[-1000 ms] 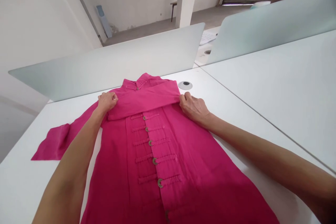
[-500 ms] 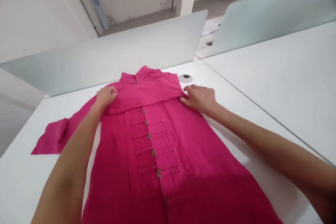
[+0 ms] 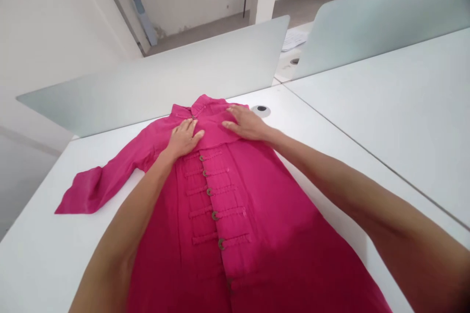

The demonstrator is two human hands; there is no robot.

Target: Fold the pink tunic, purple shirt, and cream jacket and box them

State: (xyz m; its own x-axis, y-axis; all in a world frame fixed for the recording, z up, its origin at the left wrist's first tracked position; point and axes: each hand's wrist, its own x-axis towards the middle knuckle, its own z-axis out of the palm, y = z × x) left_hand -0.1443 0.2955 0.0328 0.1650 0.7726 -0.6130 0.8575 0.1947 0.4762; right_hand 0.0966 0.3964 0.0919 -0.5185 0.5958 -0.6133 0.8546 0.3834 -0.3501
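Note:
A bright pink shirt (image 3: 271, 205) with a stand collar and a row of round buttons lies front up, its collar pointing away from me. One sleeve is folded across the chest; the other sleeve (image 3: 110, 176) stretches out to the left. My left hand (image 3: 185, 138) rests open on the folded sleeve, just below the collar, fingers extended. Flat on the same sleeve near the right shoulder lies my right hand (image 3: 246, 123), also open with fingers apart. The shirt's lower end runs out of view at the bottom.
The shirt lies on a white table (image 3: 367, 132) with a seam running along its right side. Frosted panels (image 3: 183, 76) stand along the far edge. A round cable grommet (image 3: 261, 110) sits beside the right shoulder. Papers (image 3: 293, 39) lie beyond the gap between the panels.
My left hand has let go of the folded sleeve's cuff end and moved right onto the chest. My right hand has moved left from the shirt's edge onto the sleeve, fingers spreading.

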